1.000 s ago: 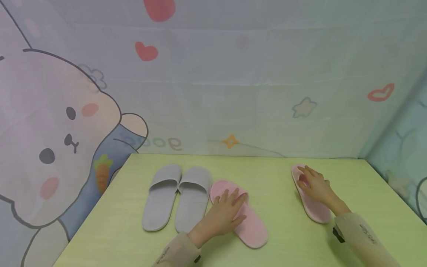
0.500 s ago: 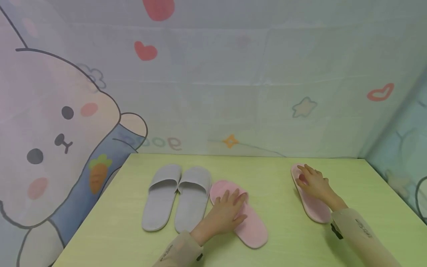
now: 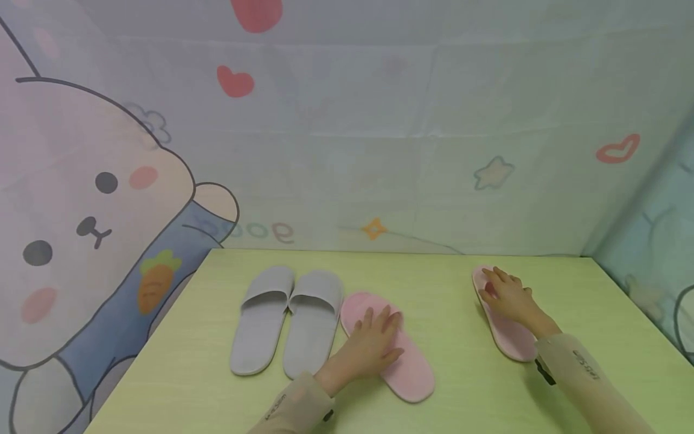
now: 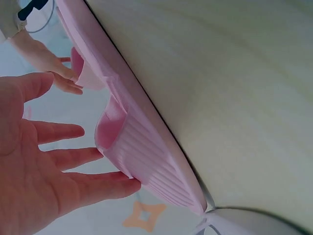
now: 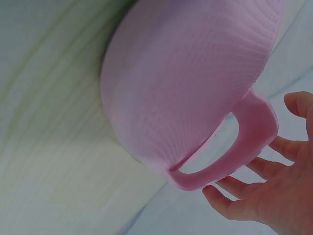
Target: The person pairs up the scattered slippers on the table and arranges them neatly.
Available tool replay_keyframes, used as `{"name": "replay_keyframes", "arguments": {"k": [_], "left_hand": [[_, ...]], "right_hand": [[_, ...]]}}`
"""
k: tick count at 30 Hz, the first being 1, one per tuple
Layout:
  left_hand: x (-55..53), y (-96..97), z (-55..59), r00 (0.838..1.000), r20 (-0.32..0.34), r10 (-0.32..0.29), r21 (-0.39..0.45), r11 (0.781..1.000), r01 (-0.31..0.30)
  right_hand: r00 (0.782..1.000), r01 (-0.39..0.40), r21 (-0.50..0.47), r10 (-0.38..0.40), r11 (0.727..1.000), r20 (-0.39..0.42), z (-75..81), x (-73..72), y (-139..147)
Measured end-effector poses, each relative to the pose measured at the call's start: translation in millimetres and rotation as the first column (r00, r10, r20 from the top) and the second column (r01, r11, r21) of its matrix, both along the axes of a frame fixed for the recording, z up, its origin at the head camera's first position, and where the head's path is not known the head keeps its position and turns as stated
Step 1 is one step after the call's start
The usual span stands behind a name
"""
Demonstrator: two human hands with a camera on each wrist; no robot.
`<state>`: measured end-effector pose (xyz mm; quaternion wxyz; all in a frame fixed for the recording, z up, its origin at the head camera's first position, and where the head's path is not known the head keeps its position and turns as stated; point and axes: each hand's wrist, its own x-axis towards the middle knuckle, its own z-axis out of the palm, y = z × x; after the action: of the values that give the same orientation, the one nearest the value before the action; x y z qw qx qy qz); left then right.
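Two pink slippers lie apart on the table. Over the strap of the nearer pink slipper (image 3: 411, 369), my left hand (image 3: 368, 346) is spread with extended fingers. In the left wrist view its fingertips (image 4: 128, 187) touch the ribbed strap, and the thumb stands clear. The farther pink slipper (image 3: 509, 337) lies to the right, beneath my right hand (image 3: 512, 299). Seen from the right wrist, those fingers (image 5: 222, 198) rest against the outside of the slipper's strap (image 5: 254, 127), with the thumb off it. Each hand hides part of the slipper under it.
A pair of grey slippers (image 3: 260, 337) lies side by side on the left, close to the nearer pink one. The pale green table (image 3: 455, 398) ends at a printed cloth backdrop (image 3: 347, 175) behind, with another cloth on the right.
Both hands stay over the pink slippers with hardly any movement. The left forearm has shifted slightly to the right, the right one slightly left. The backdrop's left part has slid leftward in view.
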<state>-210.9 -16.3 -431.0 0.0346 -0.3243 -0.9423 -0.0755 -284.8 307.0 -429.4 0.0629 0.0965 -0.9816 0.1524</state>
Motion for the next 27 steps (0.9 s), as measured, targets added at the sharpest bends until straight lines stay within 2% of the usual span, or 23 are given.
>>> {"name": "replay_keyframes", "arguments": {"k": [6,10,21,27], "left_hand": [[0.0,3.2,-1.4,1.0,0.019,0.01,-0.016,1.0,-0.009],[0.4,5.6,-0.6,0.998,0.058,0.012,-0.002,1.0,-0.012],[-2.9,5.3,-1.7,0.996,0.09,-0.018,0.002,1.0,0.018],[-6.5,4.4,-0.7,0.99,0.139,-0.019,0.016,1.0,0.017]], "right_hand": [[0.999,0.011,0.006,-0.012,1.0,0.031,-0.3,0.5,2.2],[0.999,0.019,0.004,-0.019,1.0,0.041,-2.0,-0.4,4.9],[1.0,0.003,0.01,-0.003,1.0,0.031,-4.9,0.9,9.2],[1.0,-0.014,0.016,0.014,1.0,0.025,-5.9,1.6,9.4]]}}
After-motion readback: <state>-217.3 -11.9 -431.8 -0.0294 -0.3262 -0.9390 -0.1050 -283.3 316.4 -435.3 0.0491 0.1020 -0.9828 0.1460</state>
